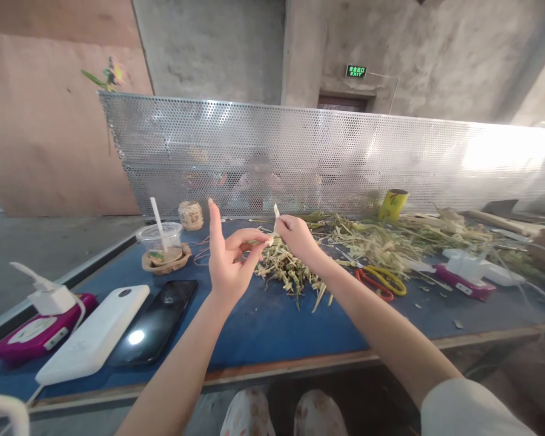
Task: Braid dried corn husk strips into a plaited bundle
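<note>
My left hand (pixel 231 261) pinches a small pale bit between thumb and a finger, with its index finger raised. Close beside it, my right hand (pixel 297 237) is closed around a pale dried plant strip (pixel 276 212), whose tip sticks up above the fist. The strip appears to run down to the left fingertips, though the hands partly hide it. Below both hands lies a heap of short dried plant pieces (pixel 295 272) on the blue tabletop (pixel 272 339). Scissors with red and yellow handles (pixel 384 281) rest to the right of the heap.
Longer dried stalks (pixel 367 239) spread along the back right, near a yellow-green cylinder (pixel 392 206). A perforated metal screen (pixel 300 157) borders the far edge. On the left are a plastic cup (pixel 158 236), a black phone (pixel 158 321), a white power bank (pixel 95 333) and a magenta power strip (pixel 40 333).
</note>
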{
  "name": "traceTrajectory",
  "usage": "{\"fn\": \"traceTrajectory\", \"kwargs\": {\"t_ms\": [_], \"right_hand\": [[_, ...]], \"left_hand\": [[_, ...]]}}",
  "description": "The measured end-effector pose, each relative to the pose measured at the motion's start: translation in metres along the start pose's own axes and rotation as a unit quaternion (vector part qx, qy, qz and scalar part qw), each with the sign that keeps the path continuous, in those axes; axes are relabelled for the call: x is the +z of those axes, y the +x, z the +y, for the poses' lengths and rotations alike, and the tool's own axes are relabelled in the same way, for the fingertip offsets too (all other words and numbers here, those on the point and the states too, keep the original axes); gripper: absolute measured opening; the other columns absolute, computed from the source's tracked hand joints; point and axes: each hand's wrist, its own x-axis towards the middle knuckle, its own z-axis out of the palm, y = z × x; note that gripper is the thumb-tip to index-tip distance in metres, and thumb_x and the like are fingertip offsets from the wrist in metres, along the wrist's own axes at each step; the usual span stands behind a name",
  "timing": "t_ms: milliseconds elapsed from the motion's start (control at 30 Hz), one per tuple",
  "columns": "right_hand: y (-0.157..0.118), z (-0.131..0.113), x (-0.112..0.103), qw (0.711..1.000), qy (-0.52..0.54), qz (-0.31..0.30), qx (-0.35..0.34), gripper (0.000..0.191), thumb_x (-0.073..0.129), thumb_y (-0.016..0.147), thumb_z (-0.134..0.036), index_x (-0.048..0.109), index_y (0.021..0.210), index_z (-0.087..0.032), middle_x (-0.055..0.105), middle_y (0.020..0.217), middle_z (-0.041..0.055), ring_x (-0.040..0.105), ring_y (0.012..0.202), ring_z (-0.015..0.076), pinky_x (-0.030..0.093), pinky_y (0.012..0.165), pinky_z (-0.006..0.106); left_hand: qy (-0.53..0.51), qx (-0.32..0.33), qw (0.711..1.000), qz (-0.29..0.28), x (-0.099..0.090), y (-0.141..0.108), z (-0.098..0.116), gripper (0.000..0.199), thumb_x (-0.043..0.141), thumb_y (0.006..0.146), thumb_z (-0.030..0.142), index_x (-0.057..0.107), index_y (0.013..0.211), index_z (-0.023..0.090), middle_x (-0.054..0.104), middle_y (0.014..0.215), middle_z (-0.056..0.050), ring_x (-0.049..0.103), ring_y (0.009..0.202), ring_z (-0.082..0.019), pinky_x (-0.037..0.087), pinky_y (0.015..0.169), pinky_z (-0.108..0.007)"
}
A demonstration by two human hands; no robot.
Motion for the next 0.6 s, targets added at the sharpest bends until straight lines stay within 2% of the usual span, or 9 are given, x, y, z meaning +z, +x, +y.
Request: {"fn": "traceTrajectory", "kwargs": {"t_ms": [133,333,467,533,600], "right_hand": [[0.009,0.008,-0.007,0.996,-0.075,-0.001,0.055,0.023,0.036,0.077,-0.025,0.040,0.055,-0.018,0.043,0.054,-0.0010,0.035,0.052,0.0104,0.025,0.050,0.022],[0.019,0.006,-0.017,0.977,-0.157,-0.014,0.145,0.025,0.036,0.080,-0.025,0.057,0.070,-0.016,0.061,0.078,0.0092,0.054,0.071,0.0185,0.035,0.058,0.026],[0.027,0.033,-0.030,0.952,-0.187,-0.017,0.243,0.027,0.038,0.085,-0.026,0.061,0.079,-0.012,0.062,0.088,0.0146,0.059,0.083,0.0231,0.042,0.067,0.032],[0.027,0.052,-0.039,0.939,-0.196,-0.016,0.283,0.025,0.042,0.087,-0.028,0.061,0.086,-0.011,0.061,0.092,0.0134,0.059,0.086,0.0212,0.044,0.072,0.034],[0.025,0.069,-0.050,0.927,-0.205,-0.009,0.315,0.025,0.046,0.086,-0.032,0.056,0.100,-0.013,0.059,0.102,0.0083,0.057,0.089,0.0175,0.046,0.077,0.037]], "left_hand": [[-0.029,0.057,0.998,0.004,0.002,-0.003,0.000,0.087,0.058,0.075,0.006,0.004,0.139,0.029,0.066,0.077,-0.003,0.063,0.076,-0.018,0.051,0.047,-0.024],[-0.025,0.086,0.995,0.047,0.003,-0.005,0.002,0.082,0.061,0.075,0.011,0.012,0.138,0.029,0.066,0.077,-0.001,0.063,0.076,-0.019,0.054,0.051,-0.028],[-0.041,0.073,0.987,0.135,-0.002,0.001,0.011,0.074,0.064,0.073,0.013,0.025,0.134,0.031,0.066,0.078,0.002,0.063,0.071,-0.016,0.055,0.055,-0.029],[-0.067,0.056,0.983,0.161,-0.003,0.004,0.015,0.070,0.064,0.072,0.010,0.033,0.130,0.033,0.066,0.077,0.004,0.062,0.071,-0.015,0.055,0.056,-0.028],[-0.091,0.047,0.981,0.168,-0.003,0.007,0.016,0.067,0.065,0.070,0.008,0.039,0.127,0.033,0.067,0.076,0.006,0.062,0.070,-0.014,0.054,0.053,-0.026]]}}
